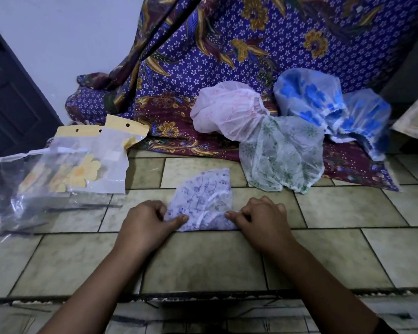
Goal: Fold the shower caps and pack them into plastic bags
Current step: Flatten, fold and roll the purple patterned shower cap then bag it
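Observation:
A white shower cap with a purple flower print lies partly folded on the tiled floor in the middle of the head view. My left hand pinches its near left corner with thumb and curled fingers. My right hand pinches its near right corner the same way. Behind and to the right lie loose caps: a pink one, a green-patterned one and a blue-flowered one. At the left lie clear plastic bags with yellow headers, one holding a yellow-flowered cap.
A large clear bag lies at the far left on the tiles. A purple batik cloth drapes down behind the caps and spreads over the floor. A dark door stands at the left. A step edge runs across near me.

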